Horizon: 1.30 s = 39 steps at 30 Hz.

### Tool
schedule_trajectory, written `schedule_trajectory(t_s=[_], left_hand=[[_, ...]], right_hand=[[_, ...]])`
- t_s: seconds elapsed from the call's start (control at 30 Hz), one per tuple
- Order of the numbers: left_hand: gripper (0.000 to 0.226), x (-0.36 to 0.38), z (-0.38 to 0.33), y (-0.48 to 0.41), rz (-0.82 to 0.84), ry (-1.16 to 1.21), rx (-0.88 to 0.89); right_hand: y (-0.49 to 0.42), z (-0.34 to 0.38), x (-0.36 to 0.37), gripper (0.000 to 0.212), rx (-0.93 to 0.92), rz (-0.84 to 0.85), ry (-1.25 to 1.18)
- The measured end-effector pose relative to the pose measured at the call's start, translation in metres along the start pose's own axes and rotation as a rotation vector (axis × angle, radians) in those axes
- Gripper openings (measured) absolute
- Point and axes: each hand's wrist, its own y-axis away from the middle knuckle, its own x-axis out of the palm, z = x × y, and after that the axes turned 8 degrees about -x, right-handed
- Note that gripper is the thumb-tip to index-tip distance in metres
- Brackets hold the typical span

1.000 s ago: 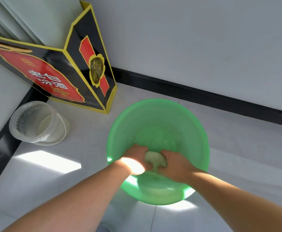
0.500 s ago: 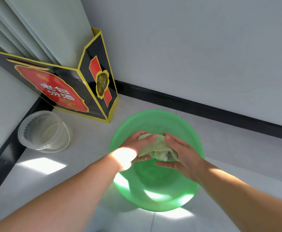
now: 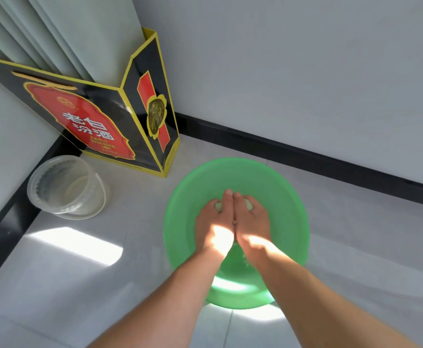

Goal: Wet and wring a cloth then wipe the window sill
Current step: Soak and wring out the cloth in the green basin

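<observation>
The step in hand looks to be the wringing: the left hand (image 3: 214, 223) and the right hand (image 3: 251, 223) are pressed side by side above the middle of the green basin (image 3: 289, 209), thumbs touching. Their fingers (image 3: 205, 212) are clenched round the cloth (image 3: 218, 205), which shows only as two small pale-green bulges at the far side of the fists. The cloth is therefore bunched inside both hands, over the basin's hollow and not lying in it. How much water is in the basin is hard to tell, though the bottom glints below the wrists. The wetting seems done and the wiping not yet begun. No window sill is in view. The next move probably calls for a firm squeeze or a twist over the basin so the drips fall inside it, then lifting the cloth clear without tipping the light plastic rim. The basin sits on a pale tiled floor (image 3: 99, 285), with patches of sunlight to its left and across its near edge. Left of the basin is a clear plastic tub (image 3: 66, 188). Behind and left of it a black, red and yellow carton (image 3: 97, 121) stands in the corner. Beyond the basin a black skirting (image 3: 305, 160) runs along the foot of a plain grey wall (image 3: 305, 79), and pleated curtain folds (image 3: 54, 33) hang above the carton.
</observation>
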Motion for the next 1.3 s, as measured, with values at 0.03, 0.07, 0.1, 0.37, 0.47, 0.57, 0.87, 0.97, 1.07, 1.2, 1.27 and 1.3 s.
schedule_trajectory(t_s=[0.03,0.07,0.1,0.37,0.47,0.57,0.87,0.97,1.07,1.2,1.27,1.3], left_hand=[[0.065,0.001,0.001,-0.001,0.006,0.011,0.007],[0.064,0.001,0.002,-0.001,0.013,0.013,0.011],[0.062,0.001,0.003,-0.002,0.017,0.020,0.014],[0.050,-0.002,0.012,-0.002,0.085,0.002,0.049],[0.046,-0.003,0.010,-0.004,0.127,-0.014,0.001],[0.029,-0.013,0.003,-0.008,0.193,0.072,-0.080],[0.035,-0.009,-0.002,0.004,0.065,0.068,0.290],[0.049,-0.005,-0.003,0.002,0.014,0.011,0.277],[0.051,0.000,-0.003,0.002,0.043,0.140,0.222],[0.048,0.005,0.004,0.000,0.063,0.194,0.190],[0.047,0.005,0.005,-0.001,0.081,0.219,0.174],[0.045,0.005,0.006,0.000,0.089,0.228,0.169]], right_hand=[[0.000,-0.001,0.001,0.035,-0.008,-0.002,0.002],[-0.001,-0.003,0.002,0.036,-0.016,-0.002,0.008],[0.000,-0.006,0.003,0.037,-0.019,-0.003,0.012],[-0.003,-0.023,0.005,0.031,0.001,0.001,0.076],[-0.005,-0.020,-0.001,0.034,0.063,0.081,0.101],[-0.008,-0.008,-0.018,0.045,0.128,0.280,-0.015],[-0.006,0.013,-0.004,0.028,-0.151,0.125,-0.029],[-0.002,0.011,0.001,0.035,-0.112,0.108,-0.098],[-0.003,0.009,0.002,0.035,-0.069,0.097,-0.183],[-0.004,0.003,0.004,0.030,-0.024,0.092,-0.200],[-0.005,-0.001,0.005,0.029,0.005,0.079,-0.180],[-0.005,-0.003,0.006,0.028,0.015,0.068,-0.161]])
